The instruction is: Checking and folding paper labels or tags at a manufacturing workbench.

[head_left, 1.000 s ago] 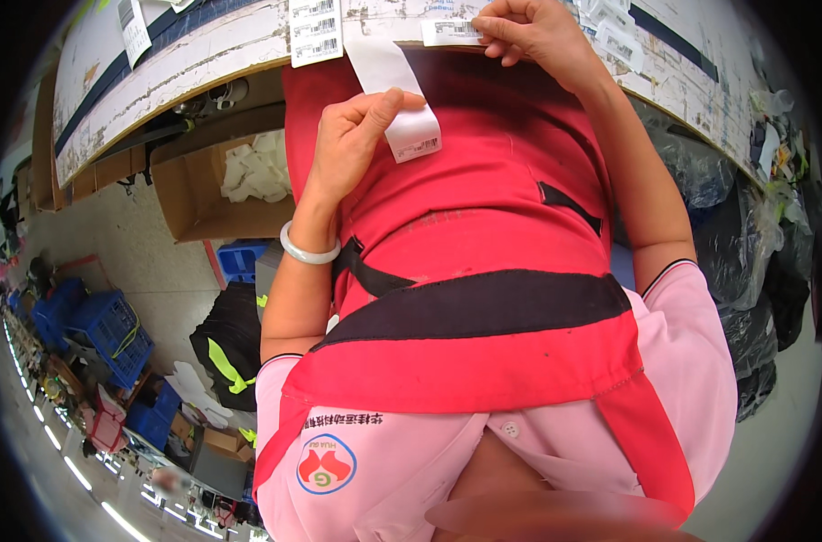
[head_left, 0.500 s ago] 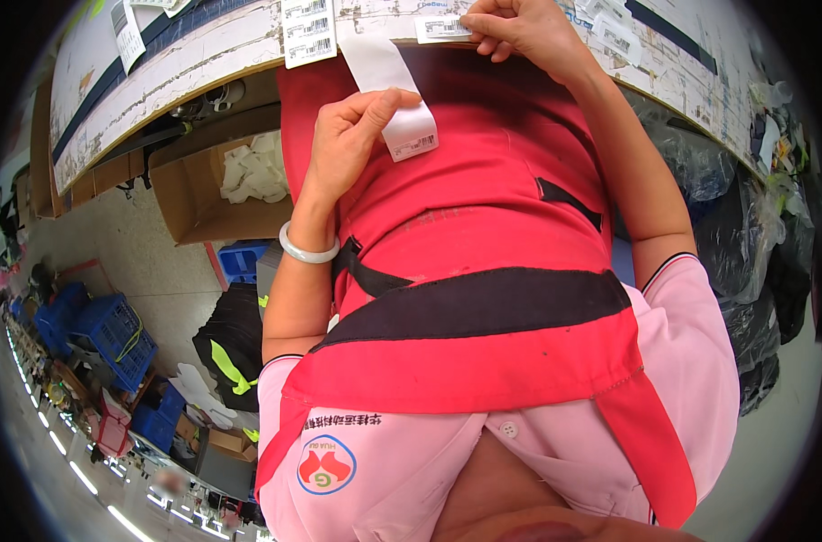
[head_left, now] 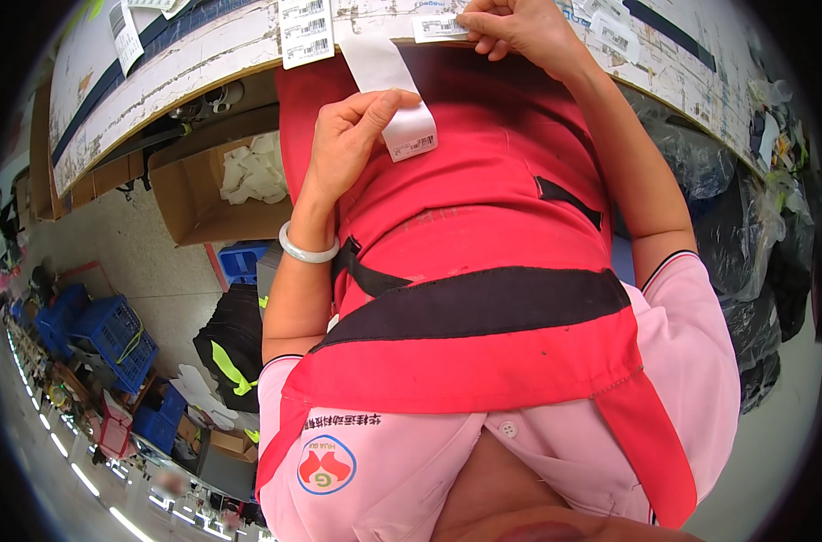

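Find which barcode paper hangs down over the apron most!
The curved white label strip pinched by the left hand; the other barcode labels are on the worktable.

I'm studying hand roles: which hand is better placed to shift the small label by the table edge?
Probably the right hand: it pinches that label, while the left hand holds a paper strip.

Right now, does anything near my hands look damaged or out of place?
The white worktop looks worn, scratched and marked brown. To the right of your right hand, several labels overlap at uneven angles. I see no tear in the label strip your left hand holds.
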A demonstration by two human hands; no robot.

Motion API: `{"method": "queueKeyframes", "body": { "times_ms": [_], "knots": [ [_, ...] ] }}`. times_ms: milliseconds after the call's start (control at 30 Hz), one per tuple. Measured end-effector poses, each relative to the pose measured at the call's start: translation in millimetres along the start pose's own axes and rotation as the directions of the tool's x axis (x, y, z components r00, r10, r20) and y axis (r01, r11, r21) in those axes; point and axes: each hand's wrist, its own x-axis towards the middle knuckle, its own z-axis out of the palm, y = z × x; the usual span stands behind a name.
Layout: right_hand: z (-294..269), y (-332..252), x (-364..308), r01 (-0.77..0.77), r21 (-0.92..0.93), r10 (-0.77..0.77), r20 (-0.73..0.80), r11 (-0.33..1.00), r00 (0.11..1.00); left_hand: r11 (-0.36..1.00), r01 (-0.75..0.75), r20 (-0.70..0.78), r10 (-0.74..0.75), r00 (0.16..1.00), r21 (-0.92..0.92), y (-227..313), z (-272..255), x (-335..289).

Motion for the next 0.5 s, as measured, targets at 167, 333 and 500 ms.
{"method": "queueKeyframes", "body": {
  "times_ms": [167, 333, 500],
  "knots": [
    [1.0, -2.5, 0.0, -0.003, -0.03, 0.003, -0.005, 1.0, 1.0, 1.0, -0.002, 0.003, 0.002, 1.0, 0.0, -1.4, -0.7, 0.1],
    [3.3, -6.8, -1.8, 0.006, -0.096, -0.007, -0.017, 0.995, 1.0, 1.0, 0.013, 0.008, -0.013, 1.0, -0.012, -0.7, -0.2, -0.5],
    [-4.2, -2.1, -9.4, 0.054, -0.062, -0.054, -0.006, 0.997, 0.999, 0.998, 0.029, 0.0, -0.029, 1.0, -0.05, -2.0, 2.6, 0.2]
  ]
}}
